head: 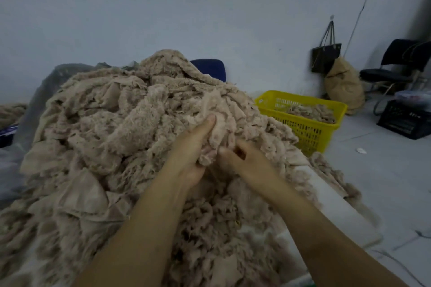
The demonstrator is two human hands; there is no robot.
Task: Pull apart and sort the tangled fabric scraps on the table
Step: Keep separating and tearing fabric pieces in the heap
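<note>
A big heap of tangled beige fabric scraps [112, 137] covers the white table [331, 200], whose right edge shows bare. On the heap's right slope my left hand [189, 154] grips a bunched scrap [221, 133], thumb pressed on top of it. My right hand [245, 161] is beside it, fingers curled into the lower part of the same bunch. Both forearms reach in from the bottom of the view.
A yellow plastic basket [310, 130] with some beige scraps in it stands on the floor right of the table. Behind it are a stuffed brown sack [345, 84], a hanging dark bag [326, 56], black chairs [396, 65] and a black crate [405, 119]. A blue chair back [210, 69] rises behind the heap.
</note>
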